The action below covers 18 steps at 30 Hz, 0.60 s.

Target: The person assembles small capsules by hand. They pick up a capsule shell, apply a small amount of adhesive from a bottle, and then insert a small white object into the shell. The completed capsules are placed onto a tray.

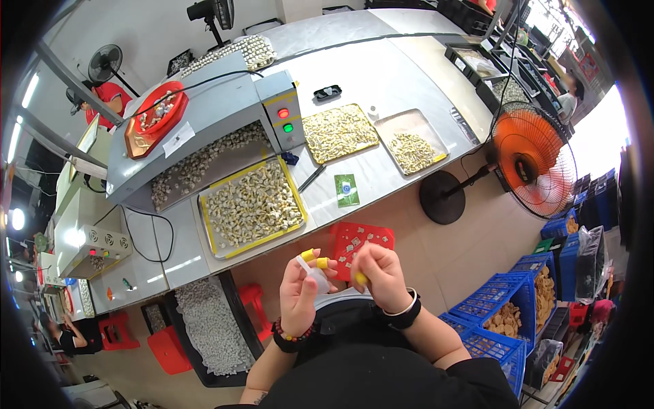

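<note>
My left hand (298, 300) is closed on a small translucent white plastic piece (317, 278) with a rounded body and a thin strip standing up from it. Its exact kind cannot be made out. Yellow wraps cover two of the left fingertips. Just to the right, my right hand (385, 279) is held in a pinch, slightly blurred, a yellow wrap showing at its fingers. Whatever it grips is hidden. Beyond both hands, lower down, a red stool (375, 235) has small pale pieces scattered on its top.
On the table, a yellow-edged tray (302, 217) of small pieces stands before a grey machine (225, 88). Two more trays, the middle one (375, 140) and the right one (443, 151), hold similar pieces. An orange fan (528, 160) and blue crates (487, 296) stand right; a black bin (238, 313) left.
</note>
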Motion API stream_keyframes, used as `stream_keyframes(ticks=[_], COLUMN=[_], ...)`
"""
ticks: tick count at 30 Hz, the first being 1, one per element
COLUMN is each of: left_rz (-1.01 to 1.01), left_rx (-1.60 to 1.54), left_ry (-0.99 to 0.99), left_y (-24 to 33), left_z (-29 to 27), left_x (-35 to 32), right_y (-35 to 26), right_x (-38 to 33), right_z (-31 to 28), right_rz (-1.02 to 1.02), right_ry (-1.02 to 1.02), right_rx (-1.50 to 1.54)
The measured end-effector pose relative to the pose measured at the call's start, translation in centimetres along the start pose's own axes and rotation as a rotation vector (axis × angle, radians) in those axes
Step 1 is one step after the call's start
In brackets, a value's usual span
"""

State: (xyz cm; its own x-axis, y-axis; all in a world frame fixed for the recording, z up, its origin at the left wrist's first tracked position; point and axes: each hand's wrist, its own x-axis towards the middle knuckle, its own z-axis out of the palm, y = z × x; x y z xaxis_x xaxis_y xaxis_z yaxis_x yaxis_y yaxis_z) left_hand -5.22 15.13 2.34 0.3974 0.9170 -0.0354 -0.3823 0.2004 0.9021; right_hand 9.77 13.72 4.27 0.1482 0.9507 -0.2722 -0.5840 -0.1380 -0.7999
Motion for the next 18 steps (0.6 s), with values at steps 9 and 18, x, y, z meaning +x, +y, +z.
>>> stream_keyframes(ticks=[9,18], left_rz=[0.018,0.069], left_rx=[-0.141,-0.137], left_ry=[0.001,0.071], left_y=[0.1,0.4], left_z=[0.6,1.3], left_x=[0.4,0.4], right_y=[-0.4,-0.2], right_x=[0.0,0.1], right_z=[-1.1,-0.2], right_rz=[-0.532,-0.678], right_ry=[-0.293,-0.23], right_rx=[-0.807,-0.951])
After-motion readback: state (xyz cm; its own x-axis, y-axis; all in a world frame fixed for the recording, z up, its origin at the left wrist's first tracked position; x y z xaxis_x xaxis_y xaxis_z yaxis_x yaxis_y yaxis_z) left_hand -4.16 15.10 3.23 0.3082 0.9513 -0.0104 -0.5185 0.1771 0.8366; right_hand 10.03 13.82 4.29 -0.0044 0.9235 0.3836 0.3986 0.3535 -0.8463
